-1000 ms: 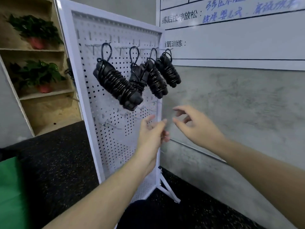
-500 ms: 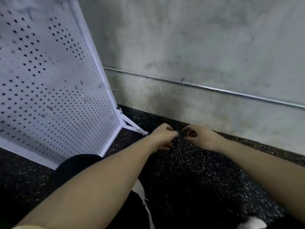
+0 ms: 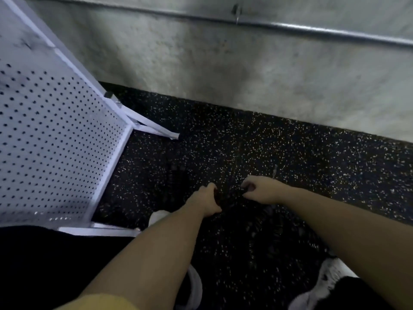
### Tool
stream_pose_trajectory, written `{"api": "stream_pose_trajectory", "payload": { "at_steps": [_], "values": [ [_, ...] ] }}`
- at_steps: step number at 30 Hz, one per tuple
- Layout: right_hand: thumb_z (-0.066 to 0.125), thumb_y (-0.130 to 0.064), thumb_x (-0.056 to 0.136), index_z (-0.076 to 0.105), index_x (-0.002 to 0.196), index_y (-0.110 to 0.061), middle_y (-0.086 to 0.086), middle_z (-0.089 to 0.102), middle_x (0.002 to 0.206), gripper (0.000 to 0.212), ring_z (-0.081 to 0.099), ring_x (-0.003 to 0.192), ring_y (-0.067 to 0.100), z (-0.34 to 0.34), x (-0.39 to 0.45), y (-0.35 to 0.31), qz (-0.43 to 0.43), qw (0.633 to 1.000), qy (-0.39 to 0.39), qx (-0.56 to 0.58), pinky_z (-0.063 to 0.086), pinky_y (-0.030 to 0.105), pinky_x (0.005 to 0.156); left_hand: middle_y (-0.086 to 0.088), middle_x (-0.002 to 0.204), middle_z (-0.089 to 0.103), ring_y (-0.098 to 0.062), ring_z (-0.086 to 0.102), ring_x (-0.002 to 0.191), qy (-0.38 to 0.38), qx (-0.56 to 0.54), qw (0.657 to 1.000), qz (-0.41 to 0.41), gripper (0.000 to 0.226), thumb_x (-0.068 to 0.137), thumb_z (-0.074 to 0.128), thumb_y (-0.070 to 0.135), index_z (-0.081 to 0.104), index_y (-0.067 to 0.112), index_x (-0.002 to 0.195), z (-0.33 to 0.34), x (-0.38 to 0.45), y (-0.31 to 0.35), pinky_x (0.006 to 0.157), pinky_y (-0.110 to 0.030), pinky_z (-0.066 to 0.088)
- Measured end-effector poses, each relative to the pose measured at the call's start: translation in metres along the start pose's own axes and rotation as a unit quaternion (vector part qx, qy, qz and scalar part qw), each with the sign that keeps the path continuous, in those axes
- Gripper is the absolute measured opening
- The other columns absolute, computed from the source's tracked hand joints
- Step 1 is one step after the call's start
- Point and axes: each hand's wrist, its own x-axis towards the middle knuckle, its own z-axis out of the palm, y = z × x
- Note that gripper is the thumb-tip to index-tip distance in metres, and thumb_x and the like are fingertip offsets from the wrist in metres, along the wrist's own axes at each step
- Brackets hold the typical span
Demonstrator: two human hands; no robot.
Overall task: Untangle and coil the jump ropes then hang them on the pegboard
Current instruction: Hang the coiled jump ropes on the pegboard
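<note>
I am looking down at the black speckled floor. A blurred heap of black jump ropes (image 3: 270, 222) lies there, hard to tell apart from the floor. My left hand (image 3: 206, 200) and my right hand (image 3: 261, 190) are low over the heap, a hand's width apart. Both have their fingers curled in, and they seem to close on a dark strand running between them. Another dark rope piece (image 3: 176, 171) lies further out. The white pegboard (image 3: 51, 139) stands at the left; its upper part, with its hooks, is out of view.
The pegboard's white foot bar (image 3: 156, 130) sticks out across the floor toward the grey concrete wall (image 3: 245, 74). A metal pipe (image 3: 312, 30) runs along that wall. My white shoes (image 3: 324, 283) are at the bottom edge.
My view has dropped from the pegboard, where coiled ropes hang, to the floor. Both hands went from open near the board to curled, down at the floor.
</note>
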Motion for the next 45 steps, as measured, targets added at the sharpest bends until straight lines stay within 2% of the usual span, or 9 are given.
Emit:
{"api": "stream_pose_trajectory", "payload": {
  "at_steps": [4, 9, 15, 20, 24, 31, 35, 40, 45],
  "values": [
    [0.060, -0.031, 0.099, 0.057, 0.135, -0.022, -0.002, 0.061, 0.124, 0.037, 0.056, 0.103, 0.014, 0.006, 0.016, 0.001, -0.012, 1.000, -0.001, 0.013, 0.042, 0.021, 0.081, -0.005, 0.148, 0.039, -0.029, 0.047, 0.132, -0.021, 0.061, 0.998, -0.008, 0.095, 0.081, 0.082, 0.045, 0.025, 0.028, 0.154, 0.020, 0.017, -0.009, 0.104, -0.047, 0.047],
    [0.058, -0.028, 0.100, 0.061, 0.130, -0.018, -0.004, 0.062, 0.121, 0.032, 0.053, 0.099, 0.009, 0.005, 0.023, 0.000, -0.023, 0.999, 0.022, 0.034, 0.038, 0.019, 0.081, -0.005, 0.145, 0.045, -0.028, 0.050, 0.129, -0.020, 0.066, 0.997, -0.018, 0.082, 0.081, 0.081, 0.042, 0.037, 0.021, 0.148, 0.035, 0.025, -0.008, 0.101, -0.043, 0.048],
    [0.057, -0.027, 0.101, 0.060, 0.126, -0.020, -0.007, 0.063, 0.107, 0.027, 0.056, 0.080, 0.003, -0.009, 0.017, -0.002, -0.013, 0.992, 0.082, 0.100, 0.040, 0.016, 0.062, -0.002, 0.135, 0.049, -0.025, 0.055, 0.119, 0.033, -0.091, 0.995, -0.025, 0.083, 0.075, 0.082, 0.045, 0.039, 0.019, 0.141, 0.010, 0.019, 0.010, 0.101, -0.042, 0.050],
    [0.057, -0.031, 0.101, 0.054, 0.117, -0.018, 0.004, 0.067, 0.097, 0.021, 0.061, 0.069, 0.016, -0.032, -0.005, -0.016, 0.000, 0.974, 0.149, 0.169, 0.053, 0.034, 0.064, 0.004, 0.117, 0.053, -0.014, 0.057, 0.103, 0.083, -0.271, 0.959, 0.019, 0.080, 0.081, 0.081, 0.033, 0.036, 0.017, 0.144, -0.038, -0.007, 0.037, 0.089, -0.029, 0.049],
    [0.056, -0.036, 0.102, 0.050, 0.120, -0.020, 0.006, 0.066, 0.096, 0.025, 0.066, 0.074, 0.020, -0.053, -0.035, -0.043, -0.013, 0.961, 0.167, 0.222, 0.059, 0.037, 0.059, -0.003, 0.130, 0.057, -0.018, 0.058, 0.114, 0.123, -0.331, 0.933, 0.067, 0.079, 0.083, 0.080, 0.033, 0.036, 0.017, 0.147, -0.074, -0.045, 0.058, 0.100, -0.033, 0.050],
    [0.061, -0.034, 0.100, 0.057, 0.126, -0.024, 0.002, 0.065, 0.114, 0.028, 0.070, 0.095, 0.027, -0.077, -0.111, -0.098, -0.096, 0.900, 0.211, 0.368, 0.063, 0.046, 0.075, 0.006, 0.111, 0.061, -0.010, 0.062, 0.096, 0.178, -0.381, 0.897, 0.136, 0.066, 0.088, 0.076, 0.036, 0.040, 0.023, 0.142, -0.126, -0.144, 0.071, 0.073, -0.024, 0.052],
    [0.063, -0.033, 0.099, 0.063, 0.115, -0.022, 0.012, 0.067, 0.117, 0.020, 0.070, 0.083, 0.029, -0.086, -0.157, -0.132, -0.149, 0.855, 0.208, 0.451, 0.059, 0.043, 0.067, 0.002, 0.119, 0.065, -0.016, 0.067, 0.100, 0.190, -0.440, 0.864, 0.157, 0.067, 0.084, 0.078, 0.039, 0.043, 0.030, 0.140, -0.148, -0.205, 0.069, 0.075, -0.034, 0.060],
    [0.068, -0.041, 0.094, 0.059, 0.128, -0.018, 0.014, 0.068, 0.122, 0.041, 0.072, 0.094, 0.035, -0.087, -0.204, -0.176, -0.228, 0.814, 0.153, 0.512, 0.061, 0.049, 0.083, -0.002, 0.099, 0.073, -0.017, 0.070, 0.082, 0.153, -0.512, 0.814, 0.226, 0.017, 0.097, 0.065, 0.027, 0.062, 0.025, 0.114, -0.161, -0.274, 0.062, 0.067, -0.035, 0.055],
    [0.074, -0.043, 0.088, 0.057, 0.133, -0.024, 0.006, 0.075, 0.112, 0.052, 0.074, 0.083, 0.022, -0.082, -0.239, -0.230, -0.268, 0.822, 0.156, 0.478, 0.063, 0.037, 0.074, -0.008, 0.103, 0.077, -0.023, 0.075, 0.092, 0.199, -0.476, 0.810, 0.279, 0.032, 0.092, 0.075, 0.023, 0.062, 0.021, 0.121, -0.167, -0.323, 0.040, 0.080, -0.040, 0.060]
  ]
}}
